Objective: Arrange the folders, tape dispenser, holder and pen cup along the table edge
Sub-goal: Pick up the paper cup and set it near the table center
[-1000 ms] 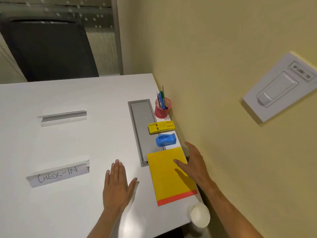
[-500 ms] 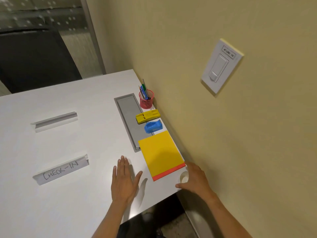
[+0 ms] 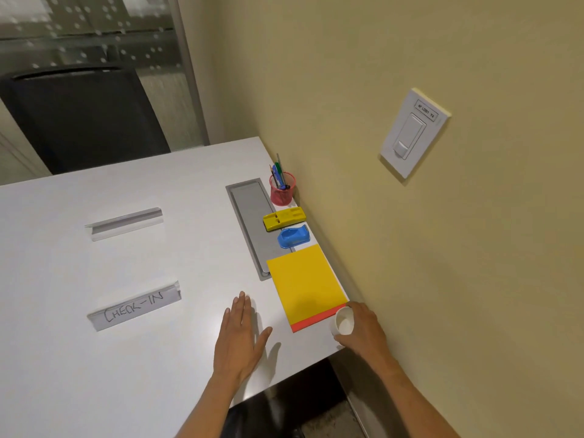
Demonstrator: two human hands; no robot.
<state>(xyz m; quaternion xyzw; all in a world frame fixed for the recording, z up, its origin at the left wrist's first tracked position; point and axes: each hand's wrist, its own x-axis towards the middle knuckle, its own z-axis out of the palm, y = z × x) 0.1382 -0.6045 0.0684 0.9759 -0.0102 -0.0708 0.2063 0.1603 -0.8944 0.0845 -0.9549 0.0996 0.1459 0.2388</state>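
table (image 3: pixel 94 358): big white top, right edge runs along the yellow wall (image 3: pixel 410 279), near edge at the bottom of the view
blank sign (image 3: pixel 124 223): folded paper tent, nothing written on it, sits far left and further back
CHECK-IN sign (image 3: pixel 134 306): another folded tent with CHECK-IN handwritten on it, nearer than the blank one, also on the left
left hand (image 3: pixel 238 339): lying flat on the table, palm down, fingers straight and spread a bit, gripping nothing, just left of the folders
cable tray (image 3: pixel 249 222): grey recessed strip in the tabletop, runs front to back, right beside the row of stuff
pen cup (image 3: pixel 282 192): red mesh, upright, a few pens poking out, furthest back in the row, close to the wall
holder (image 3: pixel 284 218): yellow, lying crosswise, just in front of the pen cup
tape dispenser (image 3: pixel 293 237): blue, next one toward the near edge, between the holder and the folders
folders (image 3: pixel 305 287): yellow one on top with a strip of red one showing at its near end, flat along the wall edge, far left corner overlaps the cable tray
white cup (image 3: pixel 343 320): small, at the near right corner, touching the folders' corner
right hand (image 3: pixel 363 327): wrapped around the white cup, fingers curled on its side
light switch (image 3: pixel 412 132): white plate on the wall, well above the table
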